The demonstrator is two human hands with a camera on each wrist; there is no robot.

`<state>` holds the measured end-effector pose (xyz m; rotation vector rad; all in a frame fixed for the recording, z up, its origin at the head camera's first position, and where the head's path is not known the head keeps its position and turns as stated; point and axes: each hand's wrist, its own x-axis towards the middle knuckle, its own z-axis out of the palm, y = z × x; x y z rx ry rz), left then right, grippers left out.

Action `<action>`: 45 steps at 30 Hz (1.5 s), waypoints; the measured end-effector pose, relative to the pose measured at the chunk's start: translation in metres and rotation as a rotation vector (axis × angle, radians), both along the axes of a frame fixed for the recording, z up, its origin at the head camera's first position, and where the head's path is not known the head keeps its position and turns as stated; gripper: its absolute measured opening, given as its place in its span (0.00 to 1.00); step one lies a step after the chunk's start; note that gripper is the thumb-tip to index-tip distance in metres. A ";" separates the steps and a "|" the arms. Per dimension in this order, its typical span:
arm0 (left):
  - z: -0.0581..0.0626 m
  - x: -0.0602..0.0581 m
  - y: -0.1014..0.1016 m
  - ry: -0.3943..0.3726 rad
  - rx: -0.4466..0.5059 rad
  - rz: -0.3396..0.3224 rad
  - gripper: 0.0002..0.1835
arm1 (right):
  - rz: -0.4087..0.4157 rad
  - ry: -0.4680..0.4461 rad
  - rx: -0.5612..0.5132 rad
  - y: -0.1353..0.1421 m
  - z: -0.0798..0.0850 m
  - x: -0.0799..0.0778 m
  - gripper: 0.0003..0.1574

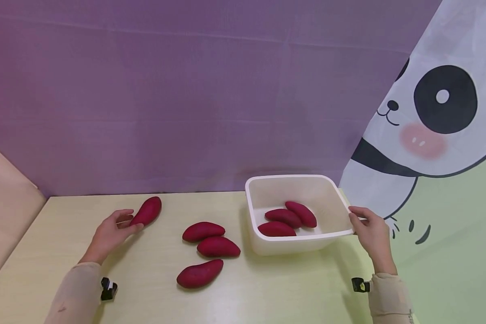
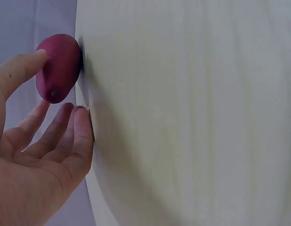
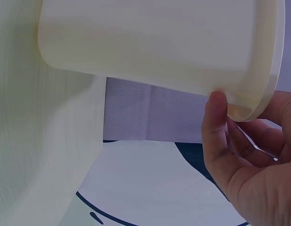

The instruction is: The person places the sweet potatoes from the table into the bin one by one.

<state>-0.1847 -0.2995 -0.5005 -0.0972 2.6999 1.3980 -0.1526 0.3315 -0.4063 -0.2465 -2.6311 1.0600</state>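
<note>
2 sleeves (image 1: 76, 292), L hand (image 1: 110, 234) gripping 1 tuber (image 1: 150, 210), R hand (image 1: 373, 236) pinching 1 tub (image 1: 289, 246) w/ 3, +3 loose

In the head view, the left fingers (image 1: 120, 213) hid part of a sweet potato (image 1: 149, 210), and the white tub (image 1: 291, 246) hid the bottom of another sweet potato (image 1: 276, 229). The sleeves (image 1: 74, 294) and counter (image 1: 227, 308) ran off the bottom edge. Marks (image 1: 410, 317) on the right sleeve (image 1: 390, 297) were too small to read.
</note>
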 end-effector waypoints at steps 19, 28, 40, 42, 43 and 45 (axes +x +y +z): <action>-0.008 -0.001 -0.005 -0.027 0.026 0.040 0.43 | 0.007 0.006 -0.008 0.000 0.000 0.002 0.19; -0.004 0.002 0.003 -0.017 0.066 0.014 0.41 | 0.010 0.006 -0.024 0.000 0.001 0.002 0.20; 0.025 0.000 0.029 0.014 0.249 -0.090 0.38 | 0.008 -0.002 -0.015 0.000 0.002 0.002 0.19; 0.032 -0.001 0.034 0.027 0.228 -0.107 0.37 | 0.008 -0.002 -0.019 -0.001 0.002 0.002 0.20; 0.036 -0.001 0.037 0.027 0.216 -0.112 0.37 | 0.009 -0.003 -0.017 -0.001 0.002 0.002 0.20; 0.044 -0.002 0.043 0.030 0.193 -0.121 0.36 | 0.009 -0.001 -0.016 0.000 0.003 0.001 0.20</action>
